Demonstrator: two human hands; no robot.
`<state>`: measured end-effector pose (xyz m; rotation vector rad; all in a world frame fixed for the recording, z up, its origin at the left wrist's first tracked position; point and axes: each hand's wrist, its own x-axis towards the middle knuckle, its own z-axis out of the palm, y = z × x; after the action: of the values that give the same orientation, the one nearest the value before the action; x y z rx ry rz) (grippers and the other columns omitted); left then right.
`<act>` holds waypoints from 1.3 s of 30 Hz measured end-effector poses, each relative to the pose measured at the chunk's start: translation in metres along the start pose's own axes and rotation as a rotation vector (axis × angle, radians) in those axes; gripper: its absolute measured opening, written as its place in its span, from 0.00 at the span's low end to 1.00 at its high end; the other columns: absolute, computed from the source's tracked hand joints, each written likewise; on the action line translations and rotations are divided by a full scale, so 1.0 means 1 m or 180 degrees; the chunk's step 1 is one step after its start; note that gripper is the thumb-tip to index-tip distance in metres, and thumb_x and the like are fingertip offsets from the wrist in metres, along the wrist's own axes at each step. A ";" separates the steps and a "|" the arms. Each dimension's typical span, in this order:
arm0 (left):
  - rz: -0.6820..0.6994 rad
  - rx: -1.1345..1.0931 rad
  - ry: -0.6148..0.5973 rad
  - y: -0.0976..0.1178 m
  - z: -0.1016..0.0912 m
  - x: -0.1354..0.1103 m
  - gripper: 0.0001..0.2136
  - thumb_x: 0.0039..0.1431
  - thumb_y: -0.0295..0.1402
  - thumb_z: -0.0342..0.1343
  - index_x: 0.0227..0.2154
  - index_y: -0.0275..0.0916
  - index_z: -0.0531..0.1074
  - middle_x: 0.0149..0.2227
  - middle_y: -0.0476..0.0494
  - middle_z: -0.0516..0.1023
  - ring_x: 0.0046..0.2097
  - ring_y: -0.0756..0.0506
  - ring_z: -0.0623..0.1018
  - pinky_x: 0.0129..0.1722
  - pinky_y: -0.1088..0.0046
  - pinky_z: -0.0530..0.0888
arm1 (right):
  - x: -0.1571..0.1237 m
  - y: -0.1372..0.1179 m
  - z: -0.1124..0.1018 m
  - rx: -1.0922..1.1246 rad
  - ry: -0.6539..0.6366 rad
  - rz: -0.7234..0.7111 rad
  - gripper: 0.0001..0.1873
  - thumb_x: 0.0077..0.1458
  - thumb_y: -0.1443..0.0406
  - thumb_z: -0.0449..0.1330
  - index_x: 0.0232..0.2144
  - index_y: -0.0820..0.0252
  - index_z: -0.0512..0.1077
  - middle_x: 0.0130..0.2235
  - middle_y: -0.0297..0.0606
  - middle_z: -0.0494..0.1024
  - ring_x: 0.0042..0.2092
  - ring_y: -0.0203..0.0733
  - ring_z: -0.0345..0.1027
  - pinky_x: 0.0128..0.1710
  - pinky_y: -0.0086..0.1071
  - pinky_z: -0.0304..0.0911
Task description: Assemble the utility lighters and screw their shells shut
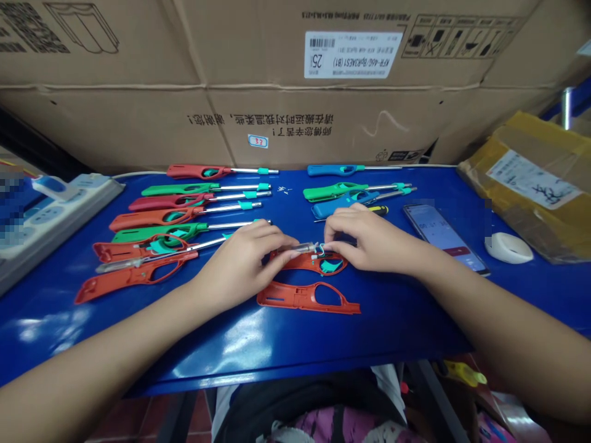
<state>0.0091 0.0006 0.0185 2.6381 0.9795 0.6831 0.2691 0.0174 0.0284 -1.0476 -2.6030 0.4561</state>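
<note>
My left hand pinches a clear lighter fuel tank between thumb and fingertips. My right hand has its thumb and forefinger closed on a thin white tube at the tank's end. Under them lies an orange lighter shell half with a green trigger. Nearer to me rests the matching orange shell half, hollow side up. To the left, an opened orange lighter shows its metal rod and a clear tank, with another shell half beside it.
Several assembled lighters lie in a row at left, and blue and green lighters at back right. A yellow-black screwdriver, phone, mouse and taped box are right. A power strip borders the left; cardboard stands behind.
</note>
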 end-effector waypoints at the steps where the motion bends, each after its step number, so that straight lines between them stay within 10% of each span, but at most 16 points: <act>1: -0.0004 -0.0041 -0.0013 0.001 0.000 0.000 0.10 0.70 0.33 0.54 0.45 0.36 0.79 0.42 0.42 0.83 0.42 0.43 0.78 0.45 0.63 0.72 | 0.000 0.000 -0.001 0.0038 -0.0055 -0.0003 0.05 0.62 0.67 0.60 0.32 0.59 0.69 0.34 0.34 0.76 0.38 0.40 0.68 0.45 0.37 0.53; 39: 0.0164 -0.0133 -0.0387 0.004 -0.009 -0.002 0.05 0.62 0.33 0.60 0.37 0.41 0.80 0.37 0.46 0.83 0.38 0.44 0.78 0.42 0.64 0.74 | -0.010 -0.008 -0.022 0.0243 -0.0881 -0.0506 0.05 0.61 0.65 0.61 0.31 0.57 0.72 0.32 0.31 0.75 0.37 0.38 0.66 0.45 0.37 0.55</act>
<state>0.0058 -0.0033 0.0269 2.6415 0.8573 0.5405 0.2801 0.0090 0.0499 -0.7937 -2.8549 0.6994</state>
